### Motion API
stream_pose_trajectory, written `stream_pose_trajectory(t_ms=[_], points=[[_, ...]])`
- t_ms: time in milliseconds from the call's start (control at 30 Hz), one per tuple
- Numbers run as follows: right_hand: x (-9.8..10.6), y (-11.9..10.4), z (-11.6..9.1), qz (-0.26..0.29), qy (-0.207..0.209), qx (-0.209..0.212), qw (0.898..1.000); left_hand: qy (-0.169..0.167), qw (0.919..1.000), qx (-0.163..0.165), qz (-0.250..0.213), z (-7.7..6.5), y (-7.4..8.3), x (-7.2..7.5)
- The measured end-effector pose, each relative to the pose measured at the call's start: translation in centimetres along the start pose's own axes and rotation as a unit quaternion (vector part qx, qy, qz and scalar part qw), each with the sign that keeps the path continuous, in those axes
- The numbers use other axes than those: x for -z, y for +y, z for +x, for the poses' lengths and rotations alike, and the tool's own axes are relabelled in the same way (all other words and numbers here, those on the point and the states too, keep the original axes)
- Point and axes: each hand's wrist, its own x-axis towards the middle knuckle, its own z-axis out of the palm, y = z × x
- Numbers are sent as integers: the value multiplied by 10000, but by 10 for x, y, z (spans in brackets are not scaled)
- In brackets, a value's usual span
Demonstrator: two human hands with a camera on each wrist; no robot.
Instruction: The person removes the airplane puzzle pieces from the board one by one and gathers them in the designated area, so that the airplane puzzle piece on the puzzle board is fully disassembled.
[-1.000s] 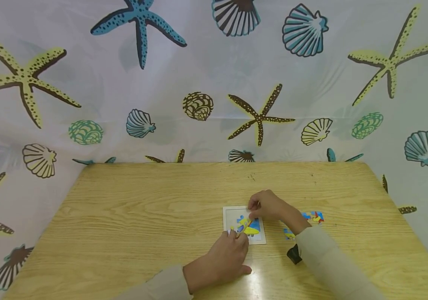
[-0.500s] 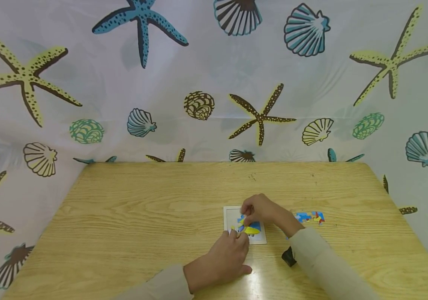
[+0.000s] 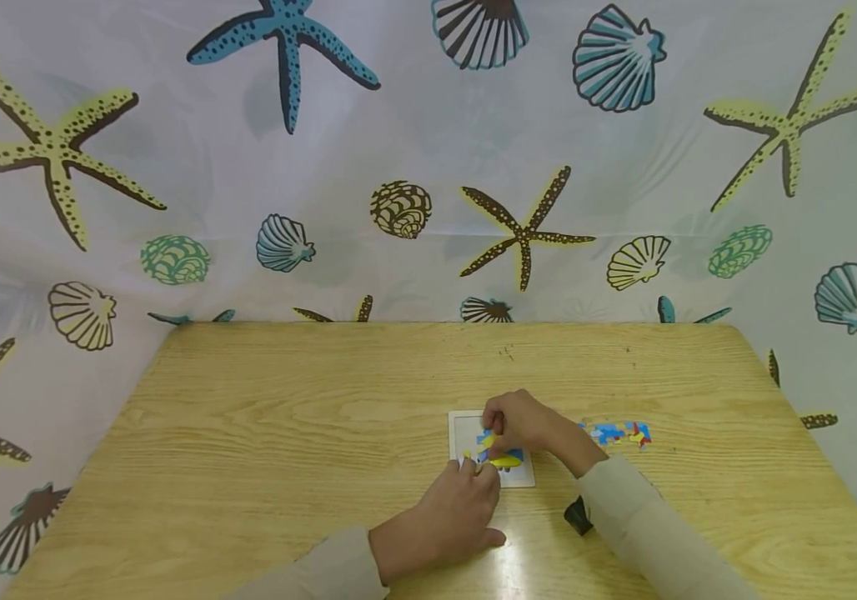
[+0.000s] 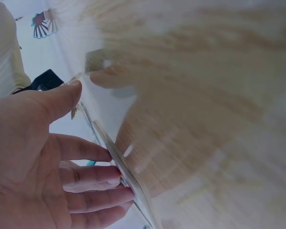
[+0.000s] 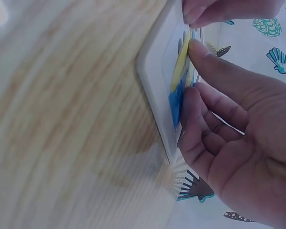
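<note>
A small white-rimmed puzzle tray (image 3: 466, 414) lies flat on the table, partly filled with blue and yellow jigsaw pieces (image 3: 507, 460). My left hand (image 3: 449, 510) is at its near left edge; in the left wrist view its nearly straight fingers rest against the tray's side, thumb held apart. Over the pieces is my right hand (image 3: 524, 422). In the right wrist view, the thumb and curled fingers of that hand (image 5: 243, 129) pinch a puzzle piece at the blue and yellow picture (image 5: 177, 102), and they hide much of it.
Several loose jigsaw pieces (image 3: 623, 433), blue, red and yellow, lie right of the tray, partly behind the right forearm. A black device (image 3: 577, 517) sits by the right sleeve. A cloth with starfish and shells (image 3: 398, 275) hangs behind the wooden table (image 3: 263, 417).
My right hand has shifted slightly left and down over the tray, covering more of the pieces, then stays nearly still. The left hand keeps its place at the tray's edge.
</note>
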Motion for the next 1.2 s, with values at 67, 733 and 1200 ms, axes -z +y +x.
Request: stream_pose_trajectory(t_ms=[67, 733, 1200], points=[[0, 0, 0, -10, -6, -23, 10000, -42, 10000, -9, -12, 0, 0, 1], [-1, 2, 0, 195, -45, -118, 9997, 49, 9999, 28, -138, -1, -1, 1], [1, 8, -1, 631, -178, 210, 9976, -19, 9999, 40, -163, 0, -1, 2]])
